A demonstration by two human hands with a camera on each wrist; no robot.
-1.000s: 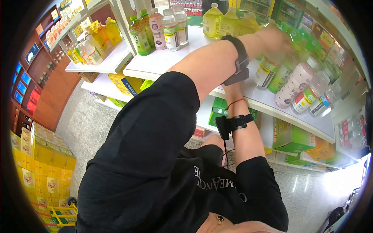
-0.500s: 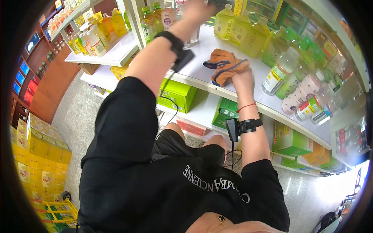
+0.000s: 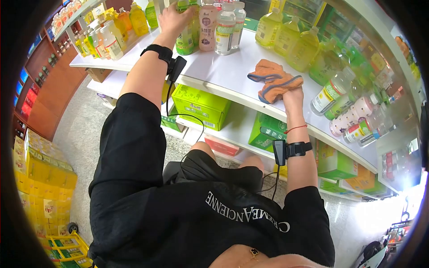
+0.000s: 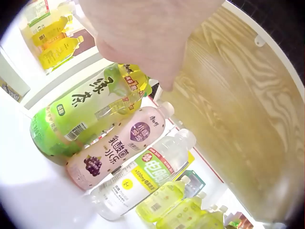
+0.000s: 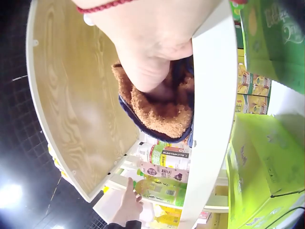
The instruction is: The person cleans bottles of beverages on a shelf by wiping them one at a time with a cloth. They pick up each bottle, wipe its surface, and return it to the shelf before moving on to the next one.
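Observation:
My left hand (image 3: pixel 175 21) is at the tops of two green tea bottles (image 3: pixel 184 42), fingers spread about a cap. In the left wrist view it hides their caps. The right wrist view shows the same left hand (image 5: pixel 127 204) beside the bottles with its fingers extended. Next to them stand a pink lactic drink bottle (image 4: pixel 121 145) and clear electrolyte water bottles (image 4: pixel 143 181), all upright. My right hand (image 3: pixel 292 99) grips a bunched orange cloth (image 3: pixel 272 80) with dark blue edging, on the white shelf (image 3: pixel 232 73) near its front edge.
Large yellow-green drink bottles (image 3: pixel 286 38) line the back of the shelf. More bottles (image 3: pixel 333 91) stand on the right. Below are a bright green carton (image 3: pixel 201 105) and a darker green box (image 3: pixel 268 131). Yellow cartons (image 3: pixel 47 165) are stacked on the floor at left.
My left hand has swung from the right-hand bottles across to the green tea bottles at left. The cloth and right hand, hidden behind the arm earlier, now show, shifted slightly right in view.

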